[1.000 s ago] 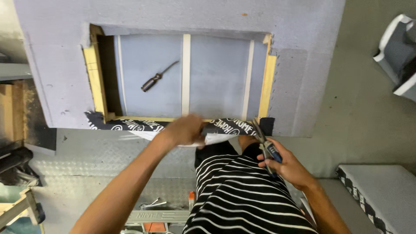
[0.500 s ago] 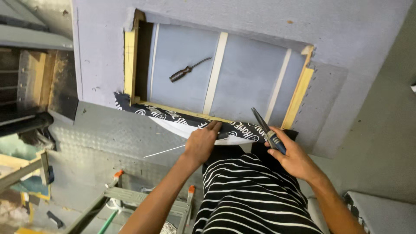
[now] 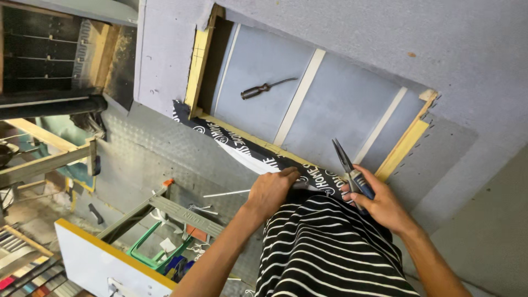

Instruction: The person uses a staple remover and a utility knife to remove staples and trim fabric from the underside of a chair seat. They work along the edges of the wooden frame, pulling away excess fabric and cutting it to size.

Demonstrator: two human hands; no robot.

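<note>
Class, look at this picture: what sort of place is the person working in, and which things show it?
Probably an upholstery or furniture workshop. The right hand holds pliers at a grey fabric-covered wooden frame, the left hand presses black printed cloth, and a screwdriver lies inside.

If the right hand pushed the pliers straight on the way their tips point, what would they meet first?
Probably the grey panel inside the wooden frame. The right hand holds the pliers tips up and slightly left over that recess; depth is unclear. The screwdriver lies well off that line.
</note>
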